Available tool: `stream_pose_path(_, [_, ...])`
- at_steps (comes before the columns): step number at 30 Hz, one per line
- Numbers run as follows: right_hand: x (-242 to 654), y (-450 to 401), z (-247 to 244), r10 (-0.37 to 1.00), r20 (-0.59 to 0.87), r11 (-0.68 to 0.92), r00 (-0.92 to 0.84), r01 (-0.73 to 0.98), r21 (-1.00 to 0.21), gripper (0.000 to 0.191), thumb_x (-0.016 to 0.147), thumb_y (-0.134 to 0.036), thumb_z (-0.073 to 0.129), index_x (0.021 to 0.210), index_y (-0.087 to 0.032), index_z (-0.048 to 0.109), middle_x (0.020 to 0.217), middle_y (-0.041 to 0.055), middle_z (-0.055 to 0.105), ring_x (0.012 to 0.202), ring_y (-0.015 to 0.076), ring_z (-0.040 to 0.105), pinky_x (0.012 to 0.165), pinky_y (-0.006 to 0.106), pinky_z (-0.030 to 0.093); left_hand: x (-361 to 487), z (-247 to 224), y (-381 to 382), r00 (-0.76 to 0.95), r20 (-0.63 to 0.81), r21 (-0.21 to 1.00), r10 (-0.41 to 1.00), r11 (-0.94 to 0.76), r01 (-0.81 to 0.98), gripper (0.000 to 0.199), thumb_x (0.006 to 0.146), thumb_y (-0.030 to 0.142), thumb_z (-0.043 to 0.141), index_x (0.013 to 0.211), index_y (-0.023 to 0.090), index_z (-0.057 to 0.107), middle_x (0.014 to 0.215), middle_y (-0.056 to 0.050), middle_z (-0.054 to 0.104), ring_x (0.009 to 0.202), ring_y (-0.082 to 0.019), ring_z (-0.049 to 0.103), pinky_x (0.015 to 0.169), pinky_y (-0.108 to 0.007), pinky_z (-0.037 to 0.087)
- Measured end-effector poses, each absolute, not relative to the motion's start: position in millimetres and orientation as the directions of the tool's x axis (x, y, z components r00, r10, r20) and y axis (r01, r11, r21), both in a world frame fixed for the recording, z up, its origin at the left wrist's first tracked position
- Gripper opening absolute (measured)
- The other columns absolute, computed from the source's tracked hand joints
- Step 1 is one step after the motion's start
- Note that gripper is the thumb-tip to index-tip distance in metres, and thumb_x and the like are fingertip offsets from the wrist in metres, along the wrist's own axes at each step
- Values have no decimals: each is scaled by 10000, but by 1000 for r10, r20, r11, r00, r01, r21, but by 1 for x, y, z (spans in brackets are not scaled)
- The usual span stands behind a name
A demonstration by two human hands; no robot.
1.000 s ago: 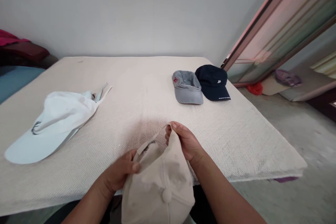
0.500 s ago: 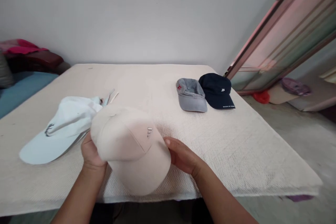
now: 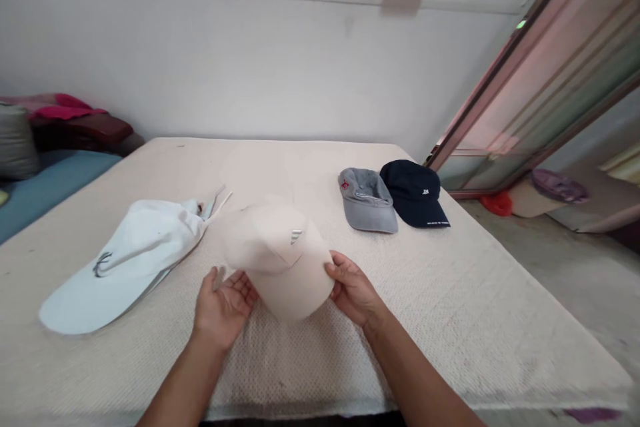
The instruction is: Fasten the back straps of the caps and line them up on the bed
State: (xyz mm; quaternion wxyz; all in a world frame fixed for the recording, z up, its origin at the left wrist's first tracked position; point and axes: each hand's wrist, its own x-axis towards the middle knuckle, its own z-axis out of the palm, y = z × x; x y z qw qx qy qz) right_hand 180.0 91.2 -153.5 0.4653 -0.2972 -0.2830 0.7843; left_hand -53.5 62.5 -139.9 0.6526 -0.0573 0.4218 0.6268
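Observation:
A cream baseball cap (image 3: pixel 270 247) with a small striped metal badge is held above the cloth, its brim toward me. My right hand (image 3: pixel 353 287) pinches the right edge of that brim between thumb and fingers. Palm up, my left hand (image 3: pixel 226 307) has its fingers apart; the fingertips reach the cap's left underside and are partly hidden there. To the left lies a pale blue cap (image 3: pixel 135 253) with a dark emblem and loose straps. Farther back on the right, a grey cap (image 3: pixel 369 203) with a red mark sits against a navy cap (image 3: pixel 413 190).
A cream textured cloth covers the table (image 3: pixel 450 320). Behind it rises a white wall (image 3: pixel 240 67). A framed glass panel (image 3: pixel 520 100) stands at the right, near a red item (image 3: pixel 497 203) on the floor. Pink cloth (image 3: pixel 65 107) rests at the far left.
The cream cap has moved away from me and slightly right. My left hand has come off its left side and turned palm up. My right hand has shifted along the brim.

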Motion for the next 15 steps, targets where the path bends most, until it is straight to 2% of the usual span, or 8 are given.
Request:
stream_pose_path(3, [180,114,-152,946,-149,-304,-287,-631,-714,281,713,-264,732,954,-176,617,827,4,649,618,86,552,547,197,443,-47,-146,61,-73,-631,459,773,296,-838,218,869,223,457,774,106,614,812,-120,671,716,-173,658,636,-276,565])
stream_pose_path(5, [180,134,-149,973,-125,-225,-195,-672,-705,244,706,-227,729,918,-194,612,792,-26,632,571,66,519,482,174,411,-45,-147,61,-68,-616,473,785,300,-828,179,857,160,471,769,107,618,855,-122,673,715,-163,656,619,-266,565])
stream_pose_path(10, [187,196,-149,994,-109,-85,-5,-655,-751,181,708,-204,688,850,-196,578,736,-40,599,521,57,479,429,164,389,-41,-150,59,-38,-636,458,771,336,-823,152,841,134,506,733,115,611,784,-81,659,605,-120,625,512,-215,536])
stream_pose_path(15, [197,244,-177,986,-159,-94,59,-592,-801,198,711,-209,680,710,-202,481,572,-55,506,455,62,424,399,165,400,-39,-154,58,-13,-651,452,759,374,-810,102,801,79,540,724,118,593,730,-40,630,527,-86,581,451,-185,497])
